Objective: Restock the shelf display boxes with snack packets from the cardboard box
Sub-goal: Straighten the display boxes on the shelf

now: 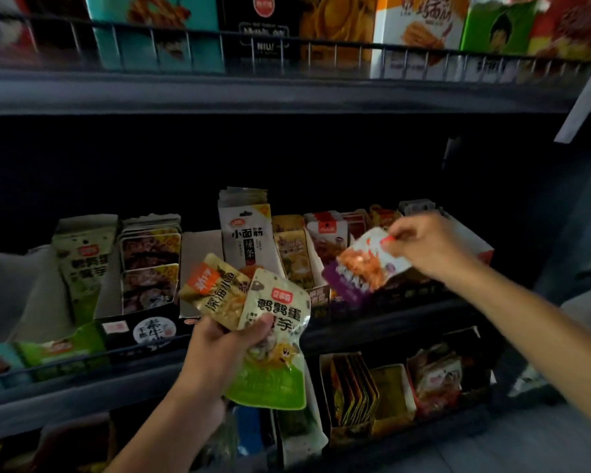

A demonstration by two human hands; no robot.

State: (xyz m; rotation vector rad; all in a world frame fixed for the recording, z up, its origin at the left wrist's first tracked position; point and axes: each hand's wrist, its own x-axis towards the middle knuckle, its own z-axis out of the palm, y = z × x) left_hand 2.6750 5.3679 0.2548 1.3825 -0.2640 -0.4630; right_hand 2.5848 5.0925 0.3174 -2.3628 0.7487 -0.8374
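Here, the fingertips of the right hand [427, 247], at about two o'clock in the view, pinch the top corner of a flat, glossy white packet [364, 268] printed with orange strips and a purple band along its lower edge. It hangs tilted, just in front of a row of upright packets in a display box [471, 238] on the middle shelf [389, 322].

Lower, near six o'clock, the left hand [227, 349] curls its fingers and thumb round two crinkly foil pouches fanned apart: a yellow pouch [214, 291] with an orange corner label, leaning toward eleven o'clock, and a cream pouch [275, 339] with a bright green bottom, overlapping it on the right.

Behind them, at twelve o'clock, a tall white packet stack [244, 230] stands upright in its open cardboard tray. Toward nine o'clock sit speckled cream-and-green packets [82, 264] and a stack of dark, rounded-corner packs [151, 264], both upright in trays.

The shelves are dark metal with thin wire rails [287, 46]. Above, large colourful boxes line the top shelf. Below, at five o'clock, more flat packets [355, 387] stand on edge in a cardboard tray.
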